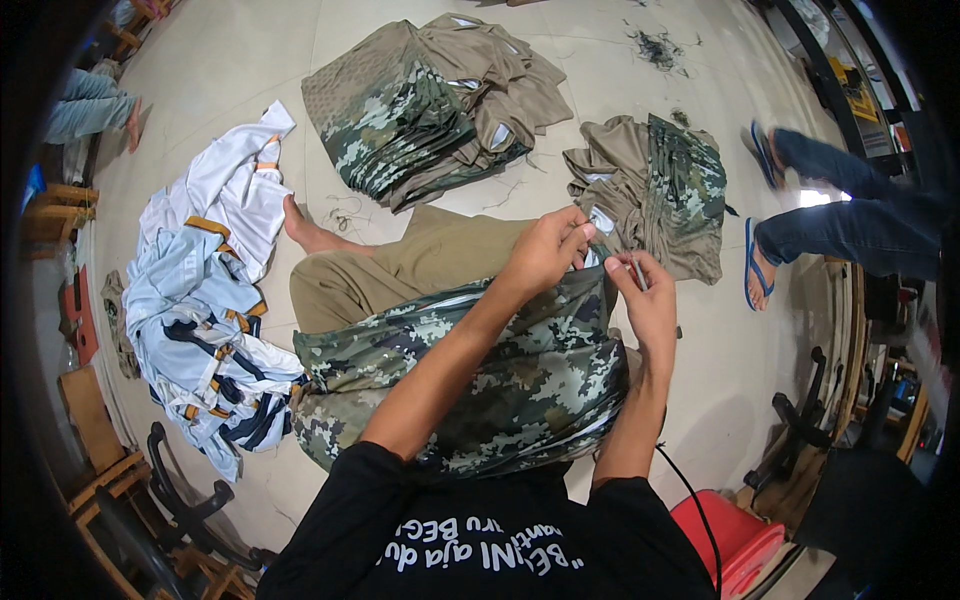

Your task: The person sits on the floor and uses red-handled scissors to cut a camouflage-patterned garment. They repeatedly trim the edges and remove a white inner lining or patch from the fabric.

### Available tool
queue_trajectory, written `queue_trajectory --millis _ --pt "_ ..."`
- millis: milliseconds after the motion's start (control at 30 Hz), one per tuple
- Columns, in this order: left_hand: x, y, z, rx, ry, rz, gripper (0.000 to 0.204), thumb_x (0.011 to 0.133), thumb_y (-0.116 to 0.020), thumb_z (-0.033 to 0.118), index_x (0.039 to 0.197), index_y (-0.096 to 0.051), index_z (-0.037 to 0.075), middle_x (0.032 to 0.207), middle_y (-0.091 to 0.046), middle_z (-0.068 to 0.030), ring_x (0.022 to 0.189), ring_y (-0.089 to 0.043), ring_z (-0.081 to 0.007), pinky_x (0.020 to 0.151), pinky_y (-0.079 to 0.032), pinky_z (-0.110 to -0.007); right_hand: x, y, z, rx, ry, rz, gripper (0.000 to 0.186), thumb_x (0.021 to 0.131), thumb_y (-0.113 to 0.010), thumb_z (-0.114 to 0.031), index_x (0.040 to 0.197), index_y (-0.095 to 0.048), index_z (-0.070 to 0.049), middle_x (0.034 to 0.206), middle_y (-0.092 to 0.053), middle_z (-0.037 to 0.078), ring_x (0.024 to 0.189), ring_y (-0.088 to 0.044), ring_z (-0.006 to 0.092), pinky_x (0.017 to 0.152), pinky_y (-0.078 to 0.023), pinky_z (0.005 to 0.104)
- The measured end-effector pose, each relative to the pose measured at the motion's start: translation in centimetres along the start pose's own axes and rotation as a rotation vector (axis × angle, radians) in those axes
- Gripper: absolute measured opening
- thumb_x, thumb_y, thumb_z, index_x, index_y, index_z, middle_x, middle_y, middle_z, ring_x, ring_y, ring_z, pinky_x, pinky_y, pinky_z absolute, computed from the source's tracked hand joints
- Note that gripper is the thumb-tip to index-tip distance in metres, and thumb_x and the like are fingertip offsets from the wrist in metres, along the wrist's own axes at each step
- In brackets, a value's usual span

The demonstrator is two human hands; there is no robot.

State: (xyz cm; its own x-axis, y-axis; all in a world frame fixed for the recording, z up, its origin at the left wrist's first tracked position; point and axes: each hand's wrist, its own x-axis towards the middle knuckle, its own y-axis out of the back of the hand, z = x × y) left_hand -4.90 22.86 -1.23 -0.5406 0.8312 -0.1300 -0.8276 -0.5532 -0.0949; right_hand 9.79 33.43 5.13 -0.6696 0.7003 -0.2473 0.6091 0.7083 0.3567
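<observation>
A green camouflage garment (480, 385) lies across my lap, over khaki trousers. Held by its far right edge, it is raised near the right knee. My left hand (550, 250) is closed in a pinch on that edge, close to a white patch inside. Just to the right, my right hand (648, 300) is closed around a slim grey metal tool (638, 271), its fingertips against the same edge. The tool's exact kind is too small to tell.
Folded tan-and-camouflage garments form a large pile (430, 110) ahead and a smaller pile (660, 190) at the right. White and light-blue garments (205, 290) heap on the left. Another person's sandalled feet (760, 265) stand right. A red stool (728, 540) is near my right elbow. Thread scraps (658, 50) lie far off.
</observation>
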Motion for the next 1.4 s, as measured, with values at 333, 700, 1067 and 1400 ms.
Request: queue_trajectory --millis 333,700,1067,1400 --pt "0.5 0.8 1.4 0.19 -0.011 -0.028 0.033 0.107 -0.057 0.03 0.101 -0.06 -0.002 0.075 -0.065 -0.0101 0.066 -0.067 -0.0184 0.066 -0.053 -0.035 0.6 3.6 -4.2 -0.267 0.101 -0.039 0.035 0.082 -0.087 -0.023 0.09 -0.068 0.004 0.074 -0.066 0.005 0.067 -0.055 0.0089 0.061 -0.043 0.0262" --pt "0.6 1.1 2.8 0.314 -0.063 -0.081 0.031 0.105 -0.059 0.031 0.101 -0.062 0.0 0.07 -0.065 -0.0113 0.063 -0.065 -0.0199 0.063 -0.05 -0.037 2.6 3.3 -4.9 -0.315 0.075 -0.09 0.036 0.076 -0.091 -0.024 0.082 -0.071 0.005 0.066 -0.065 0.004 0.062 -0.054 0.0075 0.055 -0.041 0.0251" --pt "0.8 1.0 2.0 0.304 -0.077 -0.107 0.031 0.105 -0.059 0.03 0.099 -0.061 0.0 0.07 -0.064 -0.0092 0.063 -0.062 -0.017 0.062 -0.048 -0.036 3.5 3.7 -4.9 -0.405 0.118 -0.181 0.037 0.072 -0.093 -0.025 0.076 -0.07 0.003 0.063 -0.063 0.003 0.058 -0.052 0.008 0.054 -0.041 0.0264" --pt "0.6 0.9 1.9 0.336 -0.109 -0.103 0.032 0.105 -0.059 0.032 0.098 -0.061 0.0 0.071 -0.064 -0.0085 0.063 -0.062 -0.0166 0.063 -0.049 -0.036 4.1 4.0 -5.3 -0.451 0.144 -0.268 0.041 0.07 -0.094 -0.031 0.077 -0.072 0.003 0.061 -0.062 0.004 0.059 -0.053 0.0095 0.056 -0.042 0.0281"
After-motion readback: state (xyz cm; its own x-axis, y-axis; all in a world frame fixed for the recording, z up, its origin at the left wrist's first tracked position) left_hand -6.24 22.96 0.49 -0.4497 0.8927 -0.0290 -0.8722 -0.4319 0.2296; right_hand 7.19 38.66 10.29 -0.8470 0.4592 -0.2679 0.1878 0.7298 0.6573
